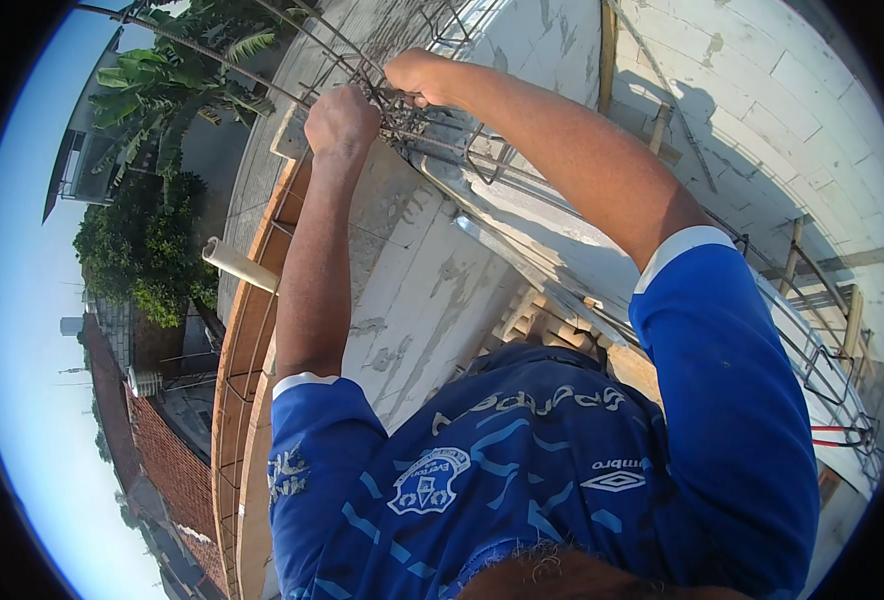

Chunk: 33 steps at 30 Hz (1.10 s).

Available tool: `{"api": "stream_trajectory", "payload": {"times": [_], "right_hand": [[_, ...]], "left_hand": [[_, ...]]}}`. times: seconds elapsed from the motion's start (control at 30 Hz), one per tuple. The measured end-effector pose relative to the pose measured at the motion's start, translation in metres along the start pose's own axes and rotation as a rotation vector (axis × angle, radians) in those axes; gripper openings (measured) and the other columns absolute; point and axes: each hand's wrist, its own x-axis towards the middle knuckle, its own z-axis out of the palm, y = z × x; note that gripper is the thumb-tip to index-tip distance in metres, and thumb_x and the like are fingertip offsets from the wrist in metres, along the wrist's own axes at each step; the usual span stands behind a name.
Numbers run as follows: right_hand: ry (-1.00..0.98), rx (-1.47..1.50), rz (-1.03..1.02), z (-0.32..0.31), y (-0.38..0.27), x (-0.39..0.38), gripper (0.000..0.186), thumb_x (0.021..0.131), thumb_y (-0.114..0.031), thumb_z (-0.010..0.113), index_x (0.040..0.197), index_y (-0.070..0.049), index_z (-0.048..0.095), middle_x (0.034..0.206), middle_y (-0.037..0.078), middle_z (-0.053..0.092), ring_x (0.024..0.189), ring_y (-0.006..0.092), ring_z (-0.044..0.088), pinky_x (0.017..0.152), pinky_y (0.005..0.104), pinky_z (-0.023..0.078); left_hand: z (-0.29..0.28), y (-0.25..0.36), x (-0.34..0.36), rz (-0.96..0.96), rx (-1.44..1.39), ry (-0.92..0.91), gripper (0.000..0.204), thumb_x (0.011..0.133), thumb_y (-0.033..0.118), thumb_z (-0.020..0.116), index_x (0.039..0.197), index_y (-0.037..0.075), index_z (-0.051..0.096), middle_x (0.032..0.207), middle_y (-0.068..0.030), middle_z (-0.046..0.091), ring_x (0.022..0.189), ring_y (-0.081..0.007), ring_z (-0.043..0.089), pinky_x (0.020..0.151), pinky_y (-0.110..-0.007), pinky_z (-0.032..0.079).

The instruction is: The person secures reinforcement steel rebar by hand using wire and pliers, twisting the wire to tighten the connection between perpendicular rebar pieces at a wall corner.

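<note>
At the top middle, both my hands work close together at a junction of steel rebars (392, 120) with short bent ends and stirrups. My left hand (342, 120) is closed in a fist against the bars, knuckles up; what it grips is hidden. Just above and to its right, my right hand (424, 78) is also closed at the bars, its fingers curled underneath, and what they hold is too small or hidden to name. A rebar cage runs from there toward the lower right along a pale concrete edge (542, 240).
A curved orange formwork board (262, 255) and pale pipe (237, 265) stand at the left, above a drop to trees (142, 250) and tiled roofs (167, 440). A white block wall (762, 100) with wooden poles is at right. Stacked pieces (527, 320) lie below me.
</note>
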Motion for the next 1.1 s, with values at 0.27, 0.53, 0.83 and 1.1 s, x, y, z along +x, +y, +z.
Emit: {"api": "stream_trajectory", "payload": {"times": [0.27,0.53,0.83,1.1], "right_hand": [[-0.014,0.042,0.029,-0.004,-0.003,-0.006,0.014,0.086,-0.002,0.046,0.075,-0.001,0.055,0.063,0.010,0.054,0.046,0.0159,0.045,0.036,0.0316,0.025],[0.097,-0.082,0.038,0.001,0.005,0.013,0.018,0.090,-0.006,0.045,0.076,-0.002,0.054,0.063,0.009,0.051,0.045,0.0160,0.042,0.037,0.0312,0.024],[0.041,0.009,0.110,0.000,0.006,0.019,0.018,0.092,-0.011,0.049,0.086,0.000,0.061,0.078,0.011,0.057,0.057,0.0171,0.051,0.041,0.0323,0.036],[0.167,-0.160,0.075,-0.001,0.016,0.045,0.029,0.090,-0.010,0.054,0.111,0.005,0.067,0.107,0.023,0.068,0.095,0.0304,0.069,0.075,0.0425,0.055]], "left_hand": [[0.006,-0.002,0.003,0.005,-0.002,0.031,0.024,0.082,0.016,0.060,0.096,0.003,0.075,0.099,-0.0220,0.072,0.098,-0.0377,0.070,0.084,-0.045,0.056],[0.006,-0.001,0.002,0.007,0.010,0.057,0.023,0.082,0.016,0.060,0.095,0.003,0.075,0.098,-0.0215,0.072,0.096,-0.0377,0.070,0.084,-0.044,0.057],[-0.005,-0.002,0.004,0.180,0.220,-0.016,0.020,0.084,0.016,0.060,0.094,0.004,0.074,0.098,-0.0196,0.072,0.091,-0.0362,0.072,0.079,-0.044,0.058],[-0.011,0.004,0.012,0.386,0.333,0.000,0.017,0.083,0.015,0.062,0.088,0.004,0.074,0.092,-0.0178,0.073,0.088,-0.0349,0.072,0.075,-0.044,0.059]]}}
